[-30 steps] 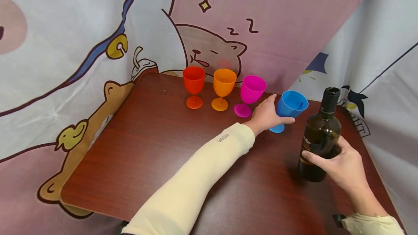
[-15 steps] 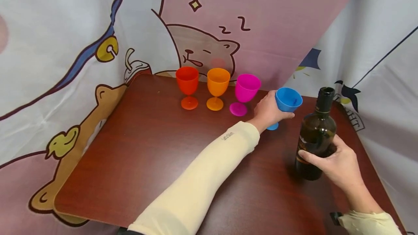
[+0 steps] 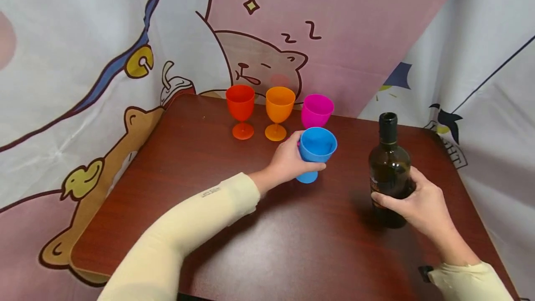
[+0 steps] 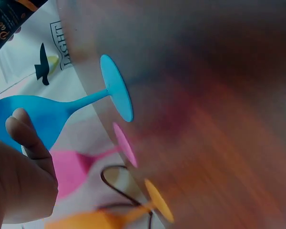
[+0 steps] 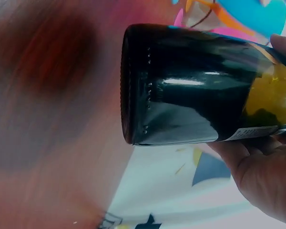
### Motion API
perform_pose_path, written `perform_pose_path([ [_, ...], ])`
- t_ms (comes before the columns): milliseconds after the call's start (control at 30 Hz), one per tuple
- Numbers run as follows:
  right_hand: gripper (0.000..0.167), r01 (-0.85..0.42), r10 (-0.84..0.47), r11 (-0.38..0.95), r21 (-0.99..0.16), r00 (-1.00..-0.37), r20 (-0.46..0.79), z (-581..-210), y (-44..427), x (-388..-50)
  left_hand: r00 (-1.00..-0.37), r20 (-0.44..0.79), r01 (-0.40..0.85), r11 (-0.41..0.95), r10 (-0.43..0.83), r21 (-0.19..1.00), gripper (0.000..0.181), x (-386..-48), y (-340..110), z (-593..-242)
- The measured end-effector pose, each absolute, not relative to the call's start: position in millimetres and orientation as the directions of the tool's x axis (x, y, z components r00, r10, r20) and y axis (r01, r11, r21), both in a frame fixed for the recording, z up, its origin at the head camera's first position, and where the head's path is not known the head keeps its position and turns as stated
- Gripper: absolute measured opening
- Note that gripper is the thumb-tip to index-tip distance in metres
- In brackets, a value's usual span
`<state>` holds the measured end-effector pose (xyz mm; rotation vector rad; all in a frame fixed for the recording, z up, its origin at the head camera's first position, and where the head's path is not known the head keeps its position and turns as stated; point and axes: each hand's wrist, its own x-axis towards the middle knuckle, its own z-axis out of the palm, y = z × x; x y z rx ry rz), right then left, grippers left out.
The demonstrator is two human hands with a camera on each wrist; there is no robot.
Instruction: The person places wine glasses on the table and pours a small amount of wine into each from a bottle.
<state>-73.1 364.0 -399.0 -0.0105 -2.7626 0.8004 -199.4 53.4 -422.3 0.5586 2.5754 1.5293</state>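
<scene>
My left hand (image 3: 291, 158) grips the bowl of a blue goblet (image 3: 316, 145), its thumb across the near side. In the left wrist view the goblet's round foot (image 4: 117, 88) appears lifted off the table. My right hand (image 3: 422, 199) holds a dark green wine bottle (image 3: 389, 166) around its label, with the bottle upright and its mouth uncovered. The right wrist view shows the bottle's base (image 5: 128, 86) apart from the tabletop. Behind the blue goblet stands a magenta goblet (image 3: 317, 108), its lower part hidden in the head view.
An orange goblet (image 3: 280, 106) and a red goblet (image 3: 240, 103) stand upright to the left of the magenta one, along the back of the brown table (image 3: 200, 152). A printed cloth (image 3: 342, 17) hangs close behind and beside the table.
My left hand has closed round the blue goblet and carried it left and nearer, in front of the magenta one. The right hand has shifted slightly left with the bottle.
</scene>
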Motion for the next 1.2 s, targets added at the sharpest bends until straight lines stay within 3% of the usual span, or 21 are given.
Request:
perform_pose_path([
  [200, 0.09, -0.221, -0.093, 0.884, -0.411, -0.947, 0.308, -391.6, 345.4, -86.9, -0.944, 0.077, 0.212, 0.413, 0.32, 0.885, 0.098, -184.5, -7.3, -423.5],
  [533, 0.09, -0.33, -0.29, 0.932, -0.15, -0.927, 0.236, -354.3, 327.1, -104.5, -0.942, 0.064, 0.199, 0.398, 0.329, 0.896, 0.098, -177.1, -20.6, -426.6],
  [733, 0.089, -0.339, -0.326, 0.94, -0.036, -0.924, 0.198, -333.9, 319.8, -111.2, -0.945, 0.078, 0.208, 0.396, 0.319, 0.894, 0.099, -176.8, -22.8, -426.9],
  [1200, 0.09, -0.365, -0.37, 0.929, 0.062, -0.912, 0.178, -317.0, 317.7, -115.6, -0.944, 0.073, 0.209, 0.409, 0.322, 0.888, 0.099, -176.5, -22.5, -426.9],
])
